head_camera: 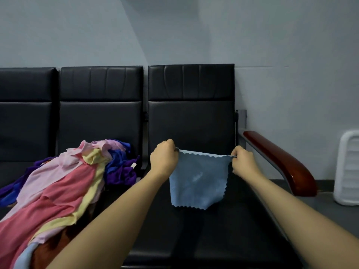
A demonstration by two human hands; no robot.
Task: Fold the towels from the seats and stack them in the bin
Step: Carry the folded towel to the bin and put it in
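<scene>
A light blue towel [196, 181] with zigzag edges hangs above the right-hand black seat [213, 230]. My left hand [164, 157] pinches its upper left corner and my right hand [243, 162] pinches its upper right corner, so the top edge is stretched between them. The lower edge hangs close to the seat cushion. A heap of towels [58, 187] in pink, yellow, purple and dark blue lies on the middle seat to the left. A white slotted bin [347, 167] stands on the floor at the far right, cut off by the frame.
Black padded backrests [190, 101] rise behind the seats against a pale wall. A dark red armrest [281, 162] runs along the right side of the seat, between it and the bin.
</scene>
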